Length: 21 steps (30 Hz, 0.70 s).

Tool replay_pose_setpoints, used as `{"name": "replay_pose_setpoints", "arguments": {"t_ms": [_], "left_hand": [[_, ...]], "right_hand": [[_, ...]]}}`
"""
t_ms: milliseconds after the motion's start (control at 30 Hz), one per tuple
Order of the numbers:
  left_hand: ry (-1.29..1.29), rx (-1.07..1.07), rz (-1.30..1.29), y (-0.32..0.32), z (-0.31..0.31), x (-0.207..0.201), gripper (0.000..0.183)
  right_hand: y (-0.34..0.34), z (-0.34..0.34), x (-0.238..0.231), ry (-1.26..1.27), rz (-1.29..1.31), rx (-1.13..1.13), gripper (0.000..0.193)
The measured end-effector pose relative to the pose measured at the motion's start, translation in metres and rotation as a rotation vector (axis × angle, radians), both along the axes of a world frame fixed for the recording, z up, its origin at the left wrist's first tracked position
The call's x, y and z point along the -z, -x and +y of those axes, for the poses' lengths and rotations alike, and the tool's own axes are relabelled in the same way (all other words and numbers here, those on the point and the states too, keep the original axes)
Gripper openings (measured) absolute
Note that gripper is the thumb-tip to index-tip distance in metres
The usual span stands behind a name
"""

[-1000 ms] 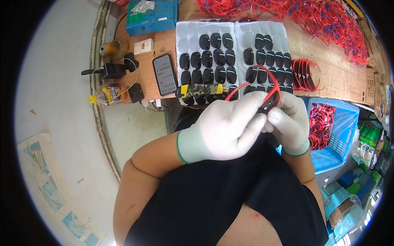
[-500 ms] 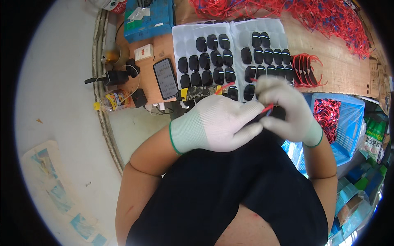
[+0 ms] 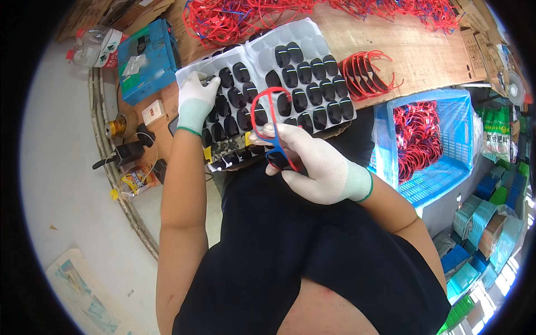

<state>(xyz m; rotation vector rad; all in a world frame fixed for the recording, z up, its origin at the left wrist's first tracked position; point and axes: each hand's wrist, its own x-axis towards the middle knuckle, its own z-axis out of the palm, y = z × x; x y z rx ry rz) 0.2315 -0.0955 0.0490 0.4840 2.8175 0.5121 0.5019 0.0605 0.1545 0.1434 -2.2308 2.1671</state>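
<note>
The left hand (image 3: 195, 99) is now reaching away from the right hand (image 3: 314, 166) to dark lenses (image 3: 241, 72) on the white tray (image 3: 304, 37), its grip unclear. The right is pinching the red-and-blue glasses frame (image 3: 277, 146) alone.

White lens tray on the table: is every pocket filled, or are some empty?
Partly filled: dark lenses sit in many pockets of the white lens tray, but bare pale pockets show toward its far edge.

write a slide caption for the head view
Gloved right hand holding a red-and-blue glasses frame, left hand at a white tray of dark lenses.
</note>
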Motion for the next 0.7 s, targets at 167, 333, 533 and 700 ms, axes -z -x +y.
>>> {"name": "replay_pose_setpoints", "arguments": {"t_ms": [167, 333, 533, 700], "left_hand": [[-0.772, -0.105, -0.512, -0.052, -0.004, -0.068, 0.027], [-1.212, -0.119, -1.152, -0.128, -0.012, -0.091, 0.019], [-1.403, -0.084, -1.437, -0.143, -0.014, -0.090, 0.025], [-1.476, -0.003, -1.477, -0.147, -0.017, -0.089, 0.033]], "right_hand": [[-0.001, -0.001, 0.002, 0.063, -0.041, 0.235, 0.040], [0.009, -0.004, -0.006, -0.053, -0.209, 0.189, 0.028], [0.011, 0.004, -0.023, -0.005, -0.310, 0.049, 0.013], [0.011, 0.006, -0.011, 0.036, -0.176, 0.060, 0.017]]}}
